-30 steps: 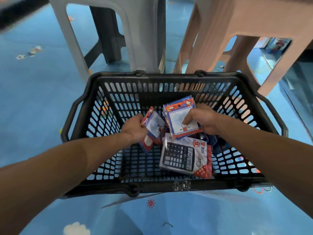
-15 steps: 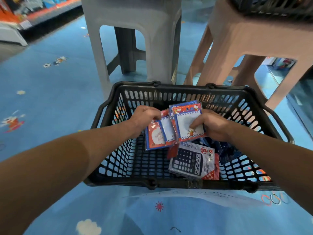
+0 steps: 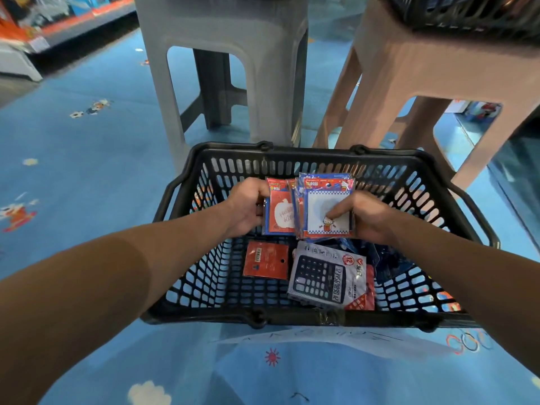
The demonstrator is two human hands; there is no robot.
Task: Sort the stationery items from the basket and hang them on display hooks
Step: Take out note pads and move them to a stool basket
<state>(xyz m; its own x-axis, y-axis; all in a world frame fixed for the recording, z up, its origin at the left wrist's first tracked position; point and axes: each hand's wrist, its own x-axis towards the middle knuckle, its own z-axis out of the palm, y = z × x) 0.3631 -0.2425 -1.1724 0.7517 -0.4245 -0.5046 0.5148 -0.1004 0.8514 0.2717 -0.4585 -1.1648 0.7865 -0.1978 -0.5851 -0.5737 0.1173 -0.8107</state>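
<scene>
A black plastic basket (image 3: 315, 154) stands on the blue floor in front of me. Above its inside, my left hand (image 3: 247, 209) grips a red and blue sticky-note pack (image 3: 282, 217) by its left edge. My right hand (image 3: 365, 216) holds a blue-bordered cartoon sticky-note pack (image 3: 327, 206) at the front of a small stack, thumb on its face. The two packs overlap. On the basket bottom lie a packaged calculator (image 3: 327, 276), a small red card pack (image 3: 264, 260) and dark blue packets (image 3: 388, 258), partly hidden by my right arm.
A grey plastic stool (image 3: 222, 39) and a pink-brown stool (image 3: 432, 65) stand just behind the basket. A second dark basket (image 3: 467, 13) rests on the pink-brown stool. Store shelving (image 3: 35, 30) runs along the far left. Blue patterned floor surrounds everything.
Both hands have lifted the sticky-note packs higher above the basket bottom and brought them together. A red card pack now shows on the basket bottom. The camera has tilted up.
</scene>
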